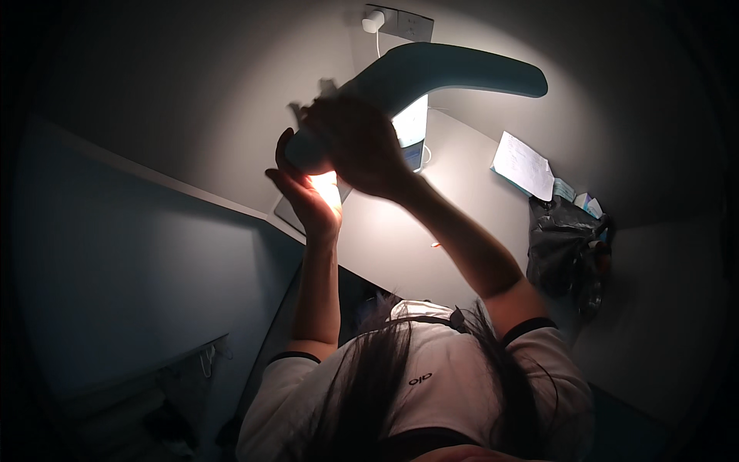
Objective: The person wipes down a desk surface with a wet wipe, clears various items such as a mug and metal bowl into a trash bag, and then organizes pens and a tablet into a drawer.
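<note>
A dark blue-grey, curved desk lamp head (456, 66) spans the upper middle and throws light downward. My left hand (316, 202) cups its near left end from below, with the palm brightly lit and the fingers curled up around the end. Over the same arm of the lamp lies my right hand (364, 144), dark against the light and slightly blurred. Pale scraps of what looks like a cloth or tissue (328, 86) stick out beyond its fingers; most of it is hidden under the hand. A lit screen (411, 124) stands behind the lamp, partly covered by it.
Below lies the white desk (392, 248), bearing a small orange item (436, 245) and a flat grey object (288, 216) at the left edge. Printed sheets (524, 166) and a black plastic bag (557, 237) sit at right. A white charger (373, 21) is plugged into the wall socket.
</note>
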